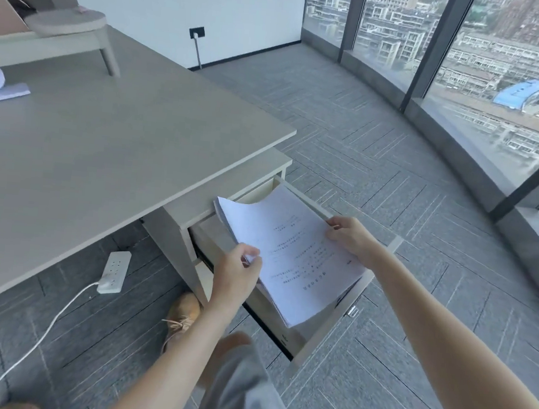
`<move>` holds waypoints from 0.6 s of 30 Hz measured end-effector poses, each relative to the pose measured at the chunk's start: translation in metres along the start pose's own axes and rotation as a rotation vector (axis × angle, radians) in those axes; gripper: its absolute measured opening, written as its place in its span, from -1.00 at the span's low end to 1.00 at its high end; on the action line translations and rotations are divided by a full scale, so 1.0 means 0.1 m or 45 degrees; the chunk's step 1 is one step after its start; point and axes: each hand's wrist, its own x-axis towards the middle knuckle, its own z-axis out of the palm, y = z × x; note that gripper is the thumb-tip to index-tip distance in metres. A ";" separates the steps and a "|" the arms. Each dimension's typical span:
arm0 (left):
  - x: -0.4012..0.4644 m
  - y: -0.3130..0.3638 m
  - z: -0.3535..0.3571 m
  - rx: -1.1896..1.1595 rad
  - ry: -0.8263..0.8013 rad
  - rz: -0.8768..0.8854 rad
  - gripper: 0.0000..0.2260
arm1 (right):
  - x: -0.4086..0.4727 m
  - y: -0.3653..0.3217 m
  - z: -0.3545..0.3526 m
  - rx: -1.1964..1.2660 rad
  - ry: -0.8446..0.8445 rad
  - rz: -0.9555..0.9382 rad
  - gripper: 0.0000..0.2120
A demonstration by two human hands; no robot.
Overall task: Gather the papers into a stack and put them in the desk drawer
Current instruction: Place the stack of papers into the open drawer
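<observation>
A stack of white printed papers point(287, 251) hangs tilted over the open top drawer point(347, 305) of the grey desk point(103, 157). My left hand point(235, 278) grips the stack's near left edge. My right hand point(351, 239) pinches its right edge. The stack's far corner reaches toward the drawer's back, and its near end juts over the drawer's front panel. Most of the drawer's inside is hidden under the sheets.
On the desk's far left lie more white sheets point(1, 89), beside a grey monitor riser point(64, 33). A white power strip point(114, 270) and cable lie on the carpet under the desk. My tan shoe point(182, 315) and knee are below the drawer. Floor-to-ceiling windows point(468, 75) stand at right.
</observation>
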 end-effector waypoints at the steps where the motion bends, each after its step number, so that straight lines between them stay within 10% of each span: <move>1: 0.05 -0.01 0.03 0.053 -0.028 0.029 -0.89 | 0.07 0.01 0.02 -0.044 0.008 -0.003 -0.76; 18: 0.67 -0.30 0.41 1.097 -0.426 0.355 -0.76 | 0.81 0.11 0.45 -0.713 -0.053 -0.046 -0.50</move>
